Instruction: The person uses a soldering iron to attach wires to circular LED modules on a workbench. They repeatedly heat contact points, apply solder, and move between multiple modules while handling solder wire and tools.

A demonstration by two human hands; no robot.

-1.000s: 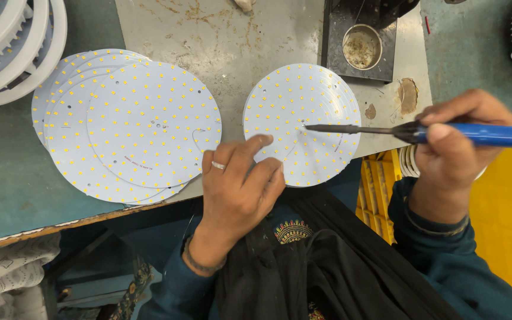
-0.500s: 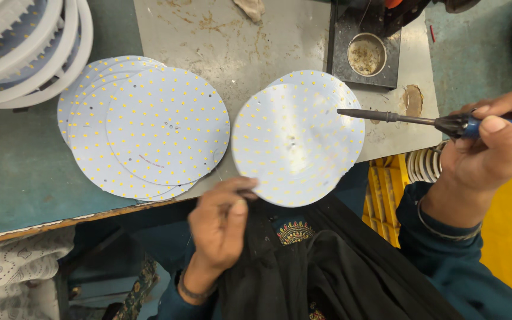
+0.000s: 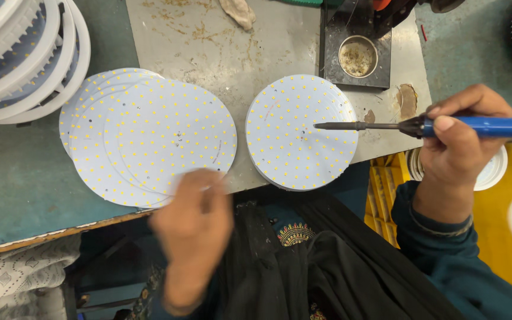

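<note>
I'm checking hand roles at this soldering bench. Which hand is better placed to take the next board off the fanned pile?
Left, most likely. The left hand is blurred but sits at the near edge of the fanned pile, while the right hand grips the soldering iron over the other stack.

Stacked white round housings point(image 3: 19, 59) sit at my far left on the green bench top point(image 3: 25, 172). Scratched grey metal sheet point(image 3: 220, 41) covers the middle. On it, a black stand with a tin of brass wool point(image 3: 357, 57); a crumpled rag point(image 3: 238, 12) lies at the top edge. Yellow crate point(image 3: 380, 195) below the bench edge, right.
</note>
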